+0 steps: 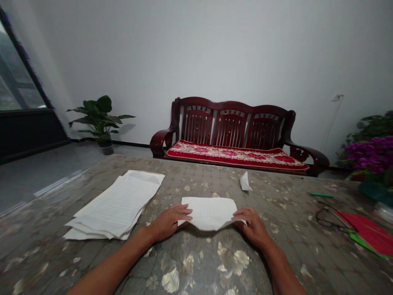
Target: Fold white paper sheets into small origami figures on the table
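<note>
A lined white sheet of paper (210, 211) lies in front of me, its near edge lifted and bowed off the table. My left hand (172, 219) pinches its near left corner, fingers on top and the thumb hidden beneath. At the near right corner, my right hand (250, 223) grips the same sheet in a similar way. To the left rests a loose stack of lined paper (119, 205) with uneven edges. Beyond the sheet, a small folded piece of white paper (245, 181) stands on the table.
A patterned cloth covers the table (196, 266). On the right are a green pen (321, 195), eyeglasses (330, 219), a red booklet (368, 231) and purple flowers (370, 153). Behind the table stand a wooden bench (230, 127) and a potted plant (100, 119).
</note>
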A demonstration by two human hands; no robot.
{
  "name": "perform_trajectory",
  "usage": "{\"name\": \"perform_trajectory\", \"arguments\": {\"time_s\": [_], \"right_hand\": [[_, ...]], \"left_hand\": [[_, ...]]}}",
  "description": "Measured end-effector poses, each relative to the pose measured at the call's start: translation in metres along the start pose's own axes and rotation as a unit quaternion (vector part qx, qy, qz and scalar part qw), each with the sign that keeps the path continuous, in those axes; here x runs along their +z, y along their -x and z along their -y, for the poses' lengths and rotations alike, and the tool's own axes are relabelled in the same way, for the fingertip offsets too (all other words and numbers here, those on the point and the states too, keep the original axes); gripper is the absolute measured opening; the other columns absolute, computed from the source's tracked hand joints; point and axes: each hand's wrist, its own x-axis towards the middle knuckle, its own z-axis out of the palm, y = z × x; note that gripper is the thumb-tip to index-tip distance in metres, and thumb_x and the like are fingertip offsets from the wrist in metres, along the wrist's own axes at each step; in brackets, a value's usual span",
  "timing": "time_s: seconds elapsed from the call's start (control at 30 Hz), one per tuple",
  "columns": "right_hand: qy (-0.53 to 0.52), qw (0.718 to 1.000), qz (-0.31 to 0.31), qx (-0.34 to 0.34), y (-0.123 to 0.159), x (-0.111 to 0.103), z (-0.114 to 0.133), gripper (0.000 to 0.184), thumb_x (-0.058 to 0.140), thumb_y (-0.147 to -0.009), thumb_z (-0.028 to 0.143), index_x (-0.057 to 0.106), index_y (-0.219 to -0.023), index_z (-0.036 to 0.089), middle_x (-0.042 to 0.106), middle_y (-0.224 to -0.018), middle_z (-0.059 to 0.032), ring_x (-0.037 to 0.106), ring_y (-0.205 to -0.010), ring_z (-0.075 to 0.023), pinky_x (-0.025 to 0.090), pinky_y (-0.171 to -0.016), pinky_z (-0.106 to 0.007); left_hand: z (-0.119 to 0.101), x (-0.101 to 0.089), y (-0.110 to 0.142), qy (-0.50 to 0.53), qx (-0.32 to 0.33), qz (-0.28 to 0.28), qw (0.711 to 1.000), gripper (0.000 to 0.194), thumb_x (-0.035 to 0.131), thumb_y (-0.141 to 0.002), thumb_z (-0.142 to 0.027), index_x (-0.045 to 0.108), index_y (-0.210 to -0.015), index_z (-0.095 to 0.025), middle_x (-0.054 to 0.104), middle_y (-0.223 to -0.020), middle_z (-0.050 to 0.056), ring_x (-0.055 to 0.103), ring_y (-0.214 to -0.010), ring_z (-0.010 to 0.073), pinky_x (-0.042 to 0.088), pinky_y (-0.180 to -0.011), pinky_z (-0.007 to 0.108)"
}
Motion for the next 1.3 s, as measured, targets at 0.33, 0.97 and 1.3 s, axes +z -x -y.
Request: {"name": "perform_trajectory", "arguments": {"time_s": [0.33,0.97,1.3], "right_hand": [[0.161,0.964,0.017,0.210,-0.022,0.012,0.019,0.038,0.038,-0.096,0.042,0.068,-0.088,0.021,0.070,-0.094,-0.0054,0.058,-0.092,-0.0215,0.039,-0.079,-0.029],[0.304,0.912,0.081,0.264,-0.038,0.009,0.046,0.029,0.041,-0.096,0.035,0.064,-0.099,0.018,0.070,-0.092,-0.0122,0.064,-0.091,-0.0264,0.042,-0.072,-0.032],[0.304,0.909,0.053,0.279,-0.035,0.015,0.048,0.028,0.043,-0.096,0.036,0.061,-0.107,0.018,0.069,-0.094,-0.0117,0.064,-0.091,-0.0259,0.043,-0.073,-0.032]], "left_hand": [[-0.020,0.002,-0.021,-0.150,-0.282,-0.086,0.944,0.035,0.048,-0.091,-0.040,0.067,-0.073,-0.017,0.068,-0.086,0.006,0.061,-0.088,0.0223,0.042,-0.081,0.032],[-0.029,0.004,-0.022,-0.252,-0.299,-0.065,0.918,0.028,0.051,-0.092,-0.036,0.069,-0.083,-0.017,0.065,-0.096,0.010,0.059,-0.096,0.0277,0.041,-0.083,0.038],[-0.035,0.003,-0.023,-0.228,-0.315,-0.076,0.918,0.018,0.053,-0.092,-0.029,0.065,-0.091,-0.016,0.062,-0.101,0.009,0.058,-0.098,0.0254,0.043,-0.084,0.036]]}}
